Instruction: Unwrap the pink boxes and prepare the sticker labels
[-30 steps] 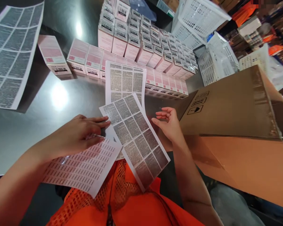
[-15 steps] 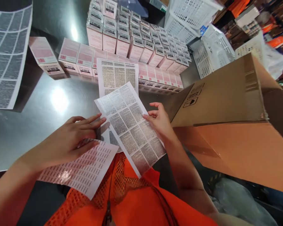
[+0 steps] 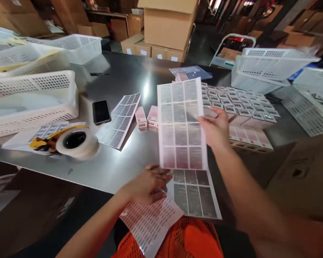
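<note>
My right hand [image 3: 215,127] pinches the right edge of a printed label sheet [image 3: 181,122], holding it up off the table. The sheet's grid of text blocks faces me. Beneath its lower edge, a second label sheet [image 3: 199,199] lies at the table's front edge. My left hand [image 3: 149,184] grips a white backing sheet with rows of short printed dashes [image 3: 156,218]; it hangs past the table edge over the orange vest. The left fingertips are close to the lower corner of the raised sheet; whether they touch it I cannot tell.
Pink-and-white boxes [image 3: 239,114] stand in rows behind the raised sheet, which hides some. Left of it lie another label sheet [image 3: 118,122], a phone [image 3: 101,111] and a tape roll [image 3: 76,143]. White baskets [image 3: 32,104] flank the metal table; a cardboard carton [image 3: 304,179] stands at right.
My right hand has lifted the label sheet and swung it upright, away from me. My left hand still has the dashed sheet. The view has turned left and up, showing more table.
</note>
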Tool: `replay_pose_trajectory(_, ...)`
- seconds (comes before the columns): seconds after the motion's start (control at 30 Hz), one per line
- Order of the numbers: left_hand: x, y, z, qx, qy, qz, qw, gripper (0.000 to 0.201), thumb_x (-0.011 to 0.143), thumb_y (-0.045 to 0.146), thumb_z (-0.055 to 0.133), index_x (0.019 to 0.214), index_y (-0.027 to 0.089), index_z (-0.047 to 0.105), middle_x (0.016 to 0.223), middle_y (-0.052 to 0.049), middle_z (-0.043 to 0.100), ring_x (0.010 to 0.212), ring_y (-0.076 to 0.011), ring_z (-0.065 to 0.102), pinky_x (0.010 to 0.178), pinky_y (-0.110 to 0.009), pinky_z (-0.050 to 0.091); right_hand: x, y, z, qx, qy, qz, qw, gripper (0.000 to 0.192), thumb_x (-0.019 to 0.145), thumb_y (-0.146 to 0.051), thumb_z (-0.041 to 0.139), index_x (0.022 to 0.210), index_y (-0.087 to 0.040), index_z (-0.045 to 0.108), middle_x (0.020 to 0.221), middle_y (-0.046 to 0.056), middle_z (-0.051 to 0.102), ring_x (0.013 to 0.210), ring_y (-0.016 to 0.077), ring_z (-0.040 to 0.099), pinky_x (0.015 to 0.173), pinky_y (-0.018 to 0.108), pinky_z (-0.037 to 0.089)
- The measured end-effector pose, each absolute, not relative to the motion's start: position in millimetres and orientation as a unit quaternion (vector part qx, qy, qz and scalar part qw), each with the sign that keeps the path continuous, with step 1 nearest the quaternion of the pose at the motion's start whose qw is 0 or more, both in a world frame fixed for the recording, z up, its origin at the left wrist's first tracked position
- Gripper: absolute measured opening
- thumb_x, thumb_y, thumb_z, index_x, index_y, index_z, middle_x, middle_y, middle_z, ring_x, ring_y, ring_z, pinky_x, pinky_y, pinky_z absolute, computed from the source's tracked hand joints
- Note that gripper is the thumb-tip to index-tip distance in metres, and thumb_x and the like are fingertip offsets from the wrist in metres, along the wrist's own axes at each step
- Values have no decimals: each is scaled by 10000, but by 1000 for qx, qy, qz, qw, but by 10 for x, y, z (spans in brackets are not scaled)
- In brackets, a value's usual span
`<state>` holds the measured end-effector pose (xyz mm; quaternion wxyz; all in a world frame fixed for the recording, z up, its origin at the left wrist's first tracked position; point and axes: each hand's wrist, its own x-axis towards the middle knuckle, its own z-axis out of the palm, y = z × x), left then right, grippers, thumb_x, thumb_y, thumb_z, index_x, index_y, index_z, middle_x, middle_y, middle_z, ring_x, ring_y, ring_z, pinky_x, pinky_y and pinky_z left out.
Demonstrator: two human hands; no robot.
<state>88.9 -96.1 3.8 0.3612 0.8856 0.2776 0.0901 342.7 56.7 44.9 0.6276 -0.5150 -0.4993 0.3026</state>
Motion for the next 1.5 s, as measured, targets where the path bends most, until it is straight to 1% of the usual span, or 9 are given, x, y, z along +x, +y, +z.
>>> replay_pose_trajectory(0.17, 898, -978, -51, 876, 277, 109, 379, 116, 861, 327, 682, 810, 225, 704, 1446, 17, 582, 1435, -276, 424, 1222, -503, 204, 2108, 1282, 467, -557, -503, 299, 589, 461, 722, -87, 577, 1119, -234, 394, 710, -69, 550, 683, 167, 614, 729, 334, 511)
replay_pose_trajectory(0.33, 892, -929, -45, 883, 281, 96, 364, 103, 849, 318, 683, 825, 221, 708, 1439, 25, 590, 1426, -260, 438, 1217, -494, 232, 1299, 1365, 325, -563, -537, 320, 541, 531, 715, -31, 538, 1191, -184, 357, 796, -2, 569, 842, 239, 645, 857, 415, 506)
replay_pose_trajectory(0.43, 892, -928, -12, 883, 274, 92, 371, 84, 837, 296, 680, 858, 219, 708, 1438, 12, 592, 1431, -252, 431, 1211, -502, 238, 1305, 1267, 239, -558, -556, 326, 523, 537, 752, -76, 598, 1220, -186, 357, 973, 67, 618, 952, 243, 648, 897, 421, 515)
replay_pose_trajectory(0.57, 893, -945, 11, 877, 272, 95, 385, 86, 867, 225, 614, 879, 200, 695, 1473, -54, 551, 1443, -260, 414, 1206, -520, 240, 1994, 988, 249, -494, -629, 298, 521, 505, 795, -207, 700, 1218, -244, 428, 1279, 96, 543, 1091, 210, 621, 899, 372, 543)
replay_pose_trajectory(0.73, 875, -931, 18, 888, 285, 70, 353, 135, 917, 227, 537, 866, 216, 661, 1471, -19, 553, 1447, -247, 409, 1209, -550, 239, 3186, 12, 458, -541, -579, 358, 494, 271, 774, -324, 757, 994, -228, 631, 905, 14, 668, 814, 165, 669, 724, 307, 572)
replay_pose_trajectory(0.9, 937, -994, 31, 902, 275, 50, 329, 200, 961, 277, 486, 913, 222, 672, 1506, -20, 512, 1474, -246, 361, 1206, -563, 219, 3649, -1149, 325, -673, -431, 440, 410, 293, 734, -445, 805, 842, -184, 728, 680, 19, 672, 596, 139, 623, 547, 252, 526)
replay_pose_trajectory(1.07, 1077, -1115, 1, 915, 255, 61, 307, 223, 975, 274, 456, 925, 221, 667, 1467, -19, 556, 1463, -240, 381, 1160, -535, 258, 3530, -1624, 5, -713, -350, 502, 343, 381, 717, -532, 795, 787, -164, 728, 606, 30, 658, 551, 152, 610, 511, 248, 502)
replay_pose_trajectory(1.37, 1111, -1168, -3, 913, 268, 70, 299, 217, 955, 241, 464, 878, 216, 665, 1439, -8, 580, 1447, -241, 408, 1118, -528, 287, 3434, -1474, -64, -704, -528, 416, 229, 238, 855, -387, 652, 747, -184, 712, 630, 18, 682, 583, 146, 618, 529, 234, 444)
replay_pose_trajectory(1.5, 1102, -1155, -9, 910, 269, 69, 309, 196, 941, 241, 489, 880, 220, 674, 1458, -12, 555, 1443, -244, 414, 1123, -521, 280, 3426, -1463, -101, -712, -531, 398, 229, 219, 852, -386, 657, 772, -192, 720, 652, 18, 699, 583, 152, 629, 537, 243, 459)
